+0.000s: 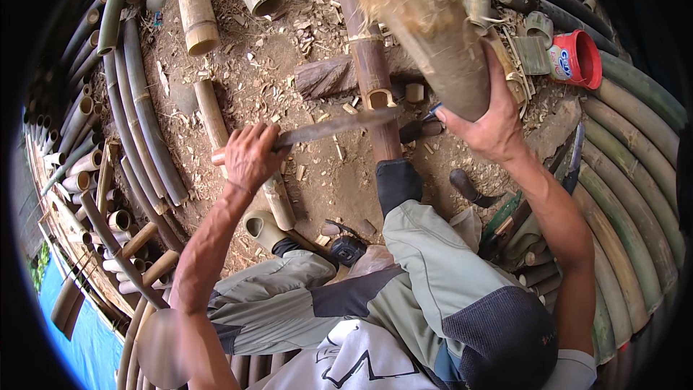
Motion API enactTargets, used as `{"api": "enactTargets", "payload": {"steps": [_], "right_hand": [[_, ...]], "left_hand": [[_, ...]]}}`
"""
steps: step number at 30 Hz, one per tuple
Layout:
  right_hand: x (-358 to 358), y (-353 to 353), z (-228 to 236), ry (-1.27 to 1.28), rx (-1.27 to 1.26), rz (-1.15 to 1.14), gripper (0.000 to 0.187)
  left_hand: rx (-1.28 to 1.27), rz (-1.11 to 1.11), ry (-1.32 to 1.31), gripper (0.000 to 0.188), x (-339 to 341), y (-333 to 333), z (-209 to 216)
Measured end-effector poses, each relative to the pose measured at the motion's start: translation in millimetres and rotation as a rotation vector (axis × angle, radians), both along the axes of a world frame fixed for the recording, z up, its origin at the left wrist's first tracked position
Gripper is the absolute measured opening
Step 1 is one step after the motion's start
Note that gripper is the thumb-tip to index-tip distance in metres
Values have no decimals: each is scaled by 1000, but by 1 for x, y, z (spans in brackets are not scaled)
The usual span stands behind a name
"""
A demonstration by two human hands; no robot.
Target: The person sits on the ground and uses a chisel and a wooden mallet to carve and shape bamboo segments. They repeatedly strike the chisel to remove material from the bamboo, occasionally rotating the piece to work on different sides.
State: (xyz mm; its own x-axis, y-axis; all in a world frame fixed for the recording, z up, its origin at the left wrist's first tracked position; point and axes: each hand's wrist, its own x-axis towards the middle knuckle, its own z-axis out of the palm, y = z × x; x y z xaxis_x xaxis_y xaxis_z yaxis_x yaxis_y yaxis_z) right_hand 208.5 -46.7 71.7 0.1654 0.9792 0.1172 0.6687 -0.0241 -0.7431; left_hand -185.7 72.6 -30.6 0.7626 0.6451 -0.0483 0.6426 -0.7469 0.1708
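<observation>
My left hand (249, 155) is closed around the handle of a machete (325, 130). The blade reaches right, and its end crosses the view of a brown bamboo pole (384, 143) just below a cut notch. Whether blade and pole touch, I cannot tell. In my right hand (494, 119) is a thick brown bamboo or wooden piece (451, 65), its far part frayed and fibrous, slightly blurred. A small blue-tipped thing (434, 109) shows at my right thumb. Below the notch, the pole's near end meets my dark-covered lower leg (397, 182).
A dark log (325, 78) lies under the pole. Wood chips cover the dirt. Bamboo poles line the left (148, 115) and right (624, 195). A red tub (581, 60) lies at the right. A curved blade with dark handle (465, 185) rests near my leg.
</observation>
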Motion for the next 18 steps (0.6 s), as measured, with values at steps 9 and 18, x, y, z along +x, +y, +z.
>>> {"api": "enactTargets", "payload": {"steps": [9,18], "right_hand": [[18,-8,-5,-227,109,425,96],[23,-3,-24,-637,39,833,72]], "left_hand": [[-110,113,110,27,20,-14,13],[-190,161,213,26,23,-2,0]]}}
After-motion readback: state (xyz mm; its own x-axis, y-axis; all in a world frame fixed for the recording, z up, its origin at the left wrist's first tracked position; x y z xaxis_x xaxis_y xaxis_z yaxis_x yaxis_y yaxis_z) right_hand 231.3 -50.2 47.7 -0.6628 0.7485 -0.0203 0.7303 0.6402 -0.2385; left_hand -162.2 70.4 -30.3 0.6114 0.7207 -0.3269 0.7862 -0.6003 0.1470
